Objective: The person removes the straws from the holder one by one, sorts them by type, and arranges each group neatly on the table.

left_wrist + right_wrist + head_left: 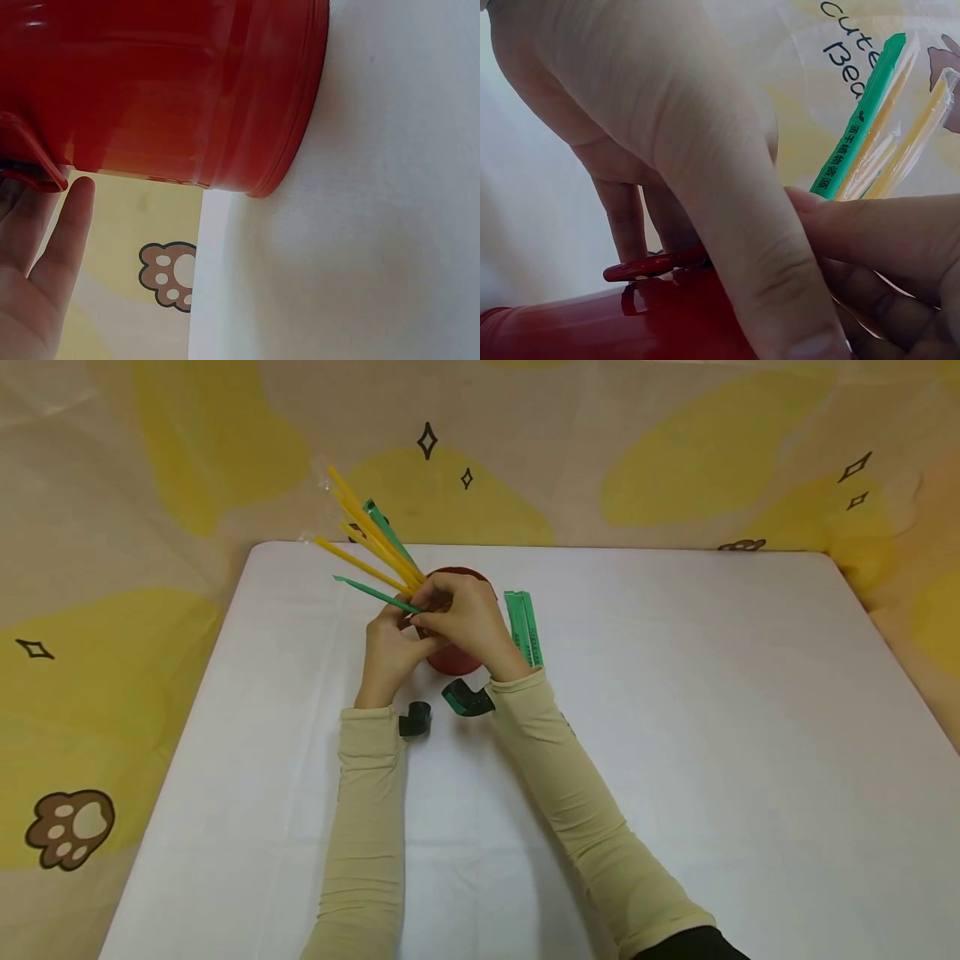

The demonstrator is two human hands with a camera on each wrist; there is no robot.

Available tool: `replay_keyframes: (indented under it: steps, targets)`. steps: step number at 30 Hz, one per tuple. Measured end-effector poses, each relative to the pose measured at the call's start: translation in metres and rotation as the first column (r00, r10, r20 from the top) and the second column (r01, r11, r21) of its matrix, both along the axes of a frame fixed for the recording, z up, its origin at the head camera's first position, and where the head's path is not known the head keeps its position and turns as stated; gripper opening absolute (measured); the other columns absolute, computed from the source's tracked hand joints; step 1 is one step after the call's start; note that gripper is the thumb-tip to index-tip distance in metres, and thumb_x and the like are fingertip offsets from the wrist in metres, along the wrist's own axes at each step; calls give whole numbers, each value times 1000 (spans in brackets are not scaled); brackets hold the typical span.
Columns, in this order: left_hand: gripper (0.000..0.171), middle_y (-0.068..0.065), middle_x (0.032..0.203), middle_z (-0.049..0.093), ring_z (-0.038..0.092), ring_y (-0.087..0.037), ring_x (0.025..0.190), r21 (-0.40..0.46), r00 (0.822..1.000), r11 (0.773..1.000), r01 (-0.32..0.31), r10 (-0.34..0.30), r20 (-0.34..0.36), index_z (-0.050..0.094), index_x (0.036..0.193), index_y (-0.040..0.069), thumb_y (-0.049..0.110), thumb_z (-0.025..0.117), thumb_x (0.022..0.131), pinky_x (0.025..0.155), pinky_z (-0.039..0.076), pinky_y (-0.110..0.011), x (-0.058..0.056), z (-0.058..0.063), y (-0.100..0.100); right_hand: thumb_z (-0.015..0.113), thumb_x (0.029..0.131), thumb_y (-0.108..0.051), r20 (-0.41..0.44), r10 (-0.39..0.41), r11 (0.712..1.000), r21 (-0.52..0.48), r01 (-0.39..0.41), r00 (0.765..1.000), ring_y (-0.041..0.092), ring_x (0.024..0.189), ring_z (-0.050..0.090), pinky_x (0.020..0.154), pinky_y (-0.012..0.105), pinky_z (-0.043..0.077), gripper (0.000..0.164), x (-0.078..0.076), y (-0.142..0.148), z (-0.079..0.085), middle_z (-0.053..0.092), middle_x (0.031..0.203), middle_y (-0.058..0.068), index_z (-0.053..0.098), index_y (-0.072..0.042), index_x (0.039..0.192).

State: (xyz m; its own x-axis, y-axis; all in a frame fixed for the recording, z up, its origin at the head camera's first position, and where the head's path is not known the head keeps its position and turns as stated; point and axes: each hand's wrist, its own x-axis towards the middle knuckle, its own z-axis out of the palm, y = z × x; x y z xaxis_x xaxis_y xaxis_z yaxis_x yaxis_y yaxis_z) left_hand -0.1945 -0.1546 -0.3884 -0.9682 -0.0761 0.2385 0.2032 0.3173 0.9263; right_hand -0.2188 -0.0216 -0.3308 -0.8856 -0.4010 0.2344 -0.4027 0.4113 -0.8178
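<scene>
A thin green straw (pixel 371 589) slants left from between my two hands. My right hand (pixel 468 618) pinches its inner end between thumb and forefinger. Beside it, the fingers of my left hand (pixel 393 652) curl at the same straw; their exact contact is partly hidden. Below and behind the hands stands a glossy red container (pixel 150 82) with a small loop handle (pixel 656 266). Two left-hand fingers extend close to that handle in the left wrist view. Several yellow straws (pixel 375 539) in clear wrappers and a green-wrapped straw (pixel 859 120) fan out above the hands.
Two green-wrapped packets (pixel 523 627) lie on the white table (pixel 712 735), right of the container. Black wrist-camera mounts (pixel 467 698) sit at both wrists. A yellow patterned cloth (pixel 600 435) rises behind the table's far edge.
</scene>
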Motion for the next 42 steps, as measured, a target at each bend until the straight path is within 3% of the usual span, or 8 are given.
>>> replay_keyframes:
  steps: [10,16,25,36,42]
  targets:
    - [49,-14,114,62,57,-27,107,-14,1000,1000,4,-4,7,62,114,-2,15,82,73,95,46,-38,0,0,1,77,78,-7,-29,-13,999,-41,11,1000,13,73,63,68,20,51,11,3,3,1,68,82,7,70,-2,85]
    - [57,-10,118,61,57,-27,107,-26,1000,1000,8,-7,30,60,120,4,20,84,71,94,47,-40,-1,0,0,77,78,-6,-36,-42,992,-122,37,998,14,76,66,70,21,53,13,7,7,3,70,88,9,71,0,88]
    - [58,-9,117,61,57,-25,105,47,999,998,36,-37,5,61,121,6,18,85,70,92,47,-42,-1,-1,-3,74,78,1,-51,-36,943,-332,17,998,17,74,67,70,27,55,11,9,13,5,69,86,14,70,6,87]
    - [66,-9,123,59,54,-27,111,-1,998,1000,30,-30,49,57,129,9,25,84,71,97,44,-42,-1,-1,-3,73,79,5,-92,-60,884,-467,10,994,18,76,66,73,33,56,12,15,24,21,67,86,16,67,10,88]
    - [67,-9,124,58,54,-28,112,2,997,1000,18,-18,69,57,129,8,26,85,70,97,44,-42,0,-1,-1,72,79,5,-101,-104,848,-529,35,989,18,74,65,68,30,55,14,20,34,26,68,85,13,67,11,90]
